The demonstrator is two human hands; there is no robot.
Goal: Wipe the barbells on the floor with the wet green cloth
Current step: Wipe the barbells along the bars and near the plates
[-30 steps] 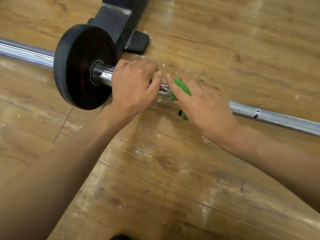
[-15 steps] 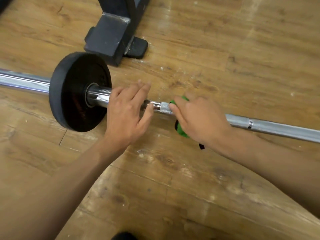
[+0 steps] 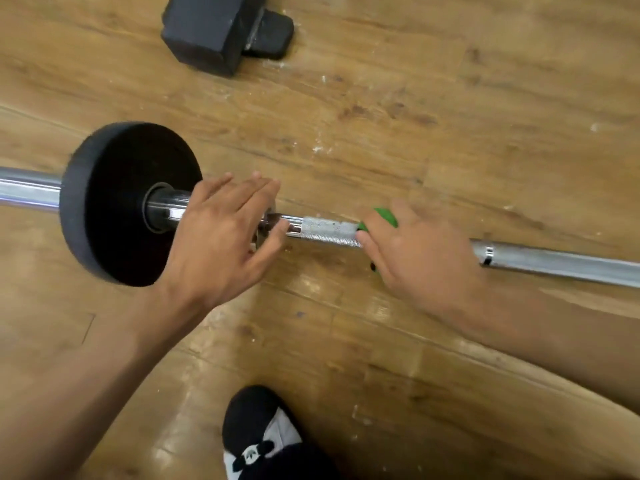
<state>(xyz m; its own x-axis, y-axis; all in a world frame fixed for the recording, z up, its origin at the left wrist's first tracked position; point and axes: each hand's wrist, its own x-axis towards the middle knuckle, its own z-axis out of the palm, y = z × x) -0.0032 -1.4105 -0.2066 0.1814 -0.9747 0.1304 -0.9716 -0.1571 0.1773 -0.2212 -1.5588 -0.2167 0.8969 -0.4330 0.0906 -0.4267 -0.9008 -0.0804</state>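
Green cloth shows only as a fold at the 12 o'clock edge of your right grip and a sliver near its thumb; the rest is hidden under the palm. That grip is curled over the barbell, pinning the cloth against the steel. The bar lies on the wooden floor with its long axis running from 9 o'clock to just past 3 o'clock, so any wiping stroke has to travel along that line and not across it. Your left grip lies flat with its fingers straight, resting on the bar just beside the black weight plate and holding nothing (it looks like a steadying hand). Between the two sits a bare knurled stretch, touching the cloth hand at its 9 o'clock side. The long shaft runs off toward 3 o'clock. The right grip is the only one on the cloth, so I judge the next stroke is its to make.
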